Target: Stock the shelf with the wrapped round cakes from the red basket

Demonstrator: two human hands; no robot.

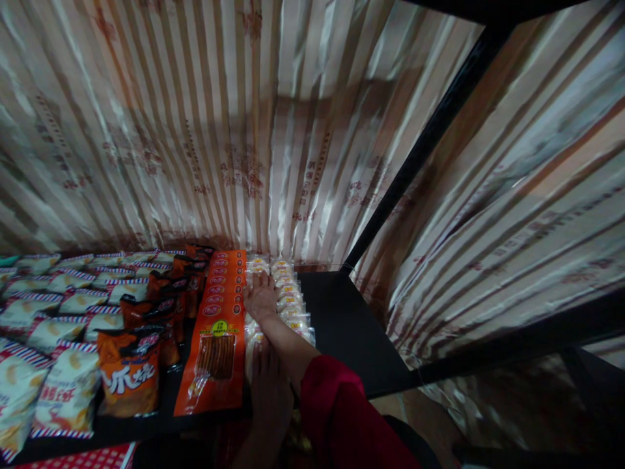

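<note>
My right hand, in a red sleeve, reaches over a double row of small clear packets with white contents. Its fingers are spread and rest on the packets of the left column. Nearer to me, my left hand lies on the front end of the same column, in shadow, fingers stretched forward. Neither hand visibly grips anything. Directly left of both hands are overlapping flat orange packs with brown sticks showing through a window.
Orange and black snack bags stand further left, beside several rows of white chip bags with striped edges. A black shelf board carries the goods. A black post rises at the right, before printed striped sheeting.
</note>
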